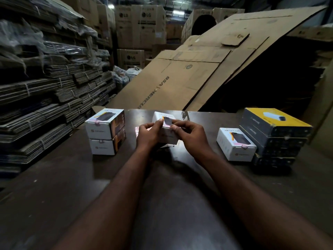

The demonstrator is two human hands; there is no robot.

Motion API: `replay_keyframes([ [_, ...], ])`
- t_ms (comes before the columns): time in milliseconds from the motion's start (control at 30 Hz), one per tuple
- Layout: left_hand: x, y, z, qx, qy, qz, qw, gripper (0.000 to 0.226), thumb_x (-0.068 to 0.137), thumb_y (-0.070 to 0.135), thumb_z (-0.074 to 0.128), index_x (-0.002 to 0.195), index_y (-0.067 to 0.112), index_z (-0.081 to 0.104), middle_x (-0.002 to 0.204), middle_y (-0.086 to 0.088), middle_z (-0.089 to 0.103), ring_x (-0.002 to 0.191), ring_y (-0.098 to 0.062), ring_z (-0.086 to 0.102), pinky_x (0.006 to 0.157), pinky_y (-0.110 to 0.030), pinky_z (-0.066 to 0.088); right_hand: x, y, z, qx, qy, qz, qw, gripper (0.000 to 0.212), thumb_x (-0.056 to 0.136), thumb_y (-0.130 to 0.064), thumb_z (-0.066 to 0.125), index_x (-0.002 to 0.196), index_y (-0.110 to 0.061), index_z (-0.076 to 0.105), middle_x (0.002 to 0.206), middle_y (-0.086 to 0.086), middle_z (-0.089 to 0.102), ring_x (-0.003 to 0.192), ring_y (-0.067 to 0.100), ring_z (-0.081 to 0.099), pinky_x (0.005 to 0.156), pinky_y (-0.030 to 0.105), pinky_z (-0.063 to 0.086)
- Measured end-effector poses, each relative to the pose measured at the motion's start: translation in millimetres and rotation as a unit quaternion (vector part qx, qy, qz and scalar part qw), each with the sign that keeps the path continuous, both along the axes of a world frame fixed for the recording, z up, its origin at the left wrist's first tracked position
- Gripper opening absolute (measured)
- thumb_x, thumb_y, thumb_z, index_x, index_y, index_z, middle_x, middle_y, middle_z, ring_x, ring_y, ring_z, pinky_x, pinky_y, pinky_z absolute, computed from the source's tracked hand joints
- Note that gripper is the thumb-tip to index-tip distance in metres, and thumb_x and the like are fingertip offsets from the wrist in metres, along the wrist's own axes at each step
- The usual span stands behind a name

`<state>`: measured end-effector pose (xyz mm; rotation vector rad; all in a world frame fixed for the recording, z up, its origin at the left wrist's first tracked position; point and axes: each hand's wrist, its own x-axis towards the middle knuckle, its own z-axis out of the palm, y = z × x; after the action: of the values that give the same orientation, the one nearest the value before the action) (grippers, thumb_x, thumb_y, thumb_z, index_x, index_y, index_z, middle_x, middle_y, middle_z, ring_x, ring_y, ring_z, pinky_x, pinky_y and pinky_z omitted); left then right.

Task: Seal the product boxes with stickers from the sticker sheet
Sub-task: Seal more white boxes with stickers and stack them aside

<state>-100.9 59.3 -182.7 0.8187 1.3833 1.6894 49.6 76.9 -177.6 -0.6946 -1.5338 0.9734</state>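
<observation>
**Both hands working the lid edge of a small white box**

The person is holding a small white cardboard product box (168, 137) on the dark tabletop (63, 177), between the two hands. The left hand (147, 136) is curling round the box's left side, its thumb lying on the top front edge. The right hand (189, 136) is pinching that same edge from the other side with thumb and forefinger. Whether a sticker is sitting under the fingertips is too small to tell. A pale pink sticker sheet (137, 131) is peeking out just behind the left hand.

Left of the left hand, a stack of two white boxes (102, 134) is already showing pink seals on its front edges. Right of the right hand, a single white box (234, 145) is showing one too, beside a pile of dark grey-and-yellow cartons (273, 129).

The box is probably light, with thin walls that give under a hard squeeze, so the side panels look like the better place to hold while a thumb is pressing across the lid seam. A sticker would be flimsy and tacky, best lifted by one corner.
</observation>
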Motion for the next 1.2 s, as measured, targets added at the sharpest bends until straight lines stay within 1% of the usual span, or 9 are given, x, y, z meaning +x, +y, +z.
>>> replay_keyframes([
  [100, 6, -7, 7, 0.0, -0.014, -0.001, 1.0, 0.087, 0.046, 0.067, 0.078, 0.109, 0.009, 0.067, 0.104, -0.016, 0.072, 0.094, -0.032, 0.072, 0.08, -0.057, 0.059, -1, -1, 3, -0.044, 0.022, 0.023, 0.999, 0.008, 0.09, -0.007, 0.068, 0.092, -0.004, 0.075, 0.113, 0.008, 0.073, 0.106, 0.025, 0.069, 0.1, 0.052, 0.052],
  [233, 9, -7, 11, -0.003, -0.023, -0.006, 1.0, 0.083, 0.046, 0.066, 0.077, 0.106, 0.008, 0.068, 0.106, -0.019, 0.072, 0.095, -0.034, 0.072, 0.082, -0.059, 0.058, 0, -6, 12, -0.103, 0.056, 0.046, 0.992, 0.018, 0.096, -0.01, 0.062, 0.108, 0.0, 0.072, 0.104, 0.009, 0.074, 0.091, 0.016, 0.067, 0.093, 0.046, 0.055],
  [333, 13, -14, 16, -0.002, -0.042, 0.002, 0.999, 0.077, 0.047, 0.061, 0.077, 0.102, 0.008, 0.065, 0.107, -0.021, 0.07, 0.094, -0.034, 0.071, 0.081, -0.057, 0.058, 0, -7, 15, -0.118, 0.061, 0.058, 0.989, 0.017, 0.096, -0.012, 0.062, 0.105, -0.004, 0.073, 0.099, 0.005, 0.075, 0.087, 0.011, 0.067, 0.089, 0.04, 0.055],
  [400, 17, -18, 19, 0.004, -0.053, -0.009, 0.999, 0.062, 0.063, 0.053, 0.078, 0.1, 0.004, 0.065, 0.102, -0.021, 0.069, 0.086, -0.032, 0.069, 0.075, -0.05, 0.061, -2, -8, 16, -0.114, 0.062, 0.062, 0.99, 0.012, 0.095, -0.012, 0.063, 0.096, -0.011, 0.075, 0.095, 0.0, 0.075, 0.088, 0.011, 0.068, 0.091, 0.041, 0.055],
  [500, 20, -18, 21, 0.005, -0.085, -0.029, 0.996, 0.026, 0.091, 0.031, 0.067, 0.094, 0.006, 0.063, 0.088, -0.016, 0.064, 0.072, -0.025, 0.064, 0.063, -0.037, 0.059, -4, -7, 14, -0.09, 0.053, 0.055, 0.993, 0.008, 0.09, -0.009, 0.069, 0.089, -0.012, 0.076, 0.101, -0.008, 0.074, 0.11, 0.017, 0.067, 0.1, 0.042, 0.053],
  [600, 20, -21, 25, -0.009, -0.094, -0.04, 0.995, 0.027, 0.092, 0.032, 0.065, 0.1, 0.006, 0.06, 0.09, -0.014, 0.061, 0.073, -0.023, 0.063, 0.056, -0.033, 0.058, -2, -6, 11, -0.048, 0.018, 0.027, 0.998, 0.005, 0.085, -0.011, 0.075, 0.09, -0.012, 0.076, 0.112, -0.005, 0.072, 0.117, 0.012, 0.064, 0.101, 0.035, 0.052],
  [800, 18, -25, 27, -0.02, -0.079, -0.05, 0.995, 0.026, 0.09, 0.034, 0.067, 0.096, 0.009, 0.062, 0.091, -0.014, 0.062, 0.077, -0.027, 0.065, 0.061, -0.036, 0.06, 0, -9, 12, 0.011, -0.027, -0.009, 1.0, 0.006, 0.084, -0.015, 0.078, 0.083, -0.02, 0.076, 0.103, -0.01, 0.072, 0.106, -0.001, 0.065, 0.097, 0.025, 0.05],
  [933, 19, -26, 28, -0.016, -0.081, -0.052, 0.995, 0.033, 0.089, 0.034, 0.068, 0.105, 0.006, 0.062, 0.092, -0.015, 0.063, 0.08, -0.028, 0.066, 0.059, -0.035, 0.06, 0, -9, 12, 0.025, -0.028, -0.025, 0.999, 0.008, 0.083, -0.016, 0.078, 0.082, -0.023, 0.075, 0.101, -0.012, 0.072, 0.103, -0.002, 0.065, 0.087, 0.017, 0.048],
  [1200, 22, -27, 30, -0.006, -0.059, -0.042, 0.997, 0.025, 0.091, 0.033, 0.067, 0.096, 0.009, 0.061, 0.088, -0.013, 0.063, 0.075, -0.025, 0.066, 0.058, -0.034, 0.059, 0, -4, 7, 0.052, -0.036, -0.047, 0.997, 0.009, 0.08, -0.02, 0.079, 0.078, -0.029, 0.076, 0.095, -0.018, 0.074, 0.1, 0.008, 0.068, 0.089, 0.05, 0.056],
])
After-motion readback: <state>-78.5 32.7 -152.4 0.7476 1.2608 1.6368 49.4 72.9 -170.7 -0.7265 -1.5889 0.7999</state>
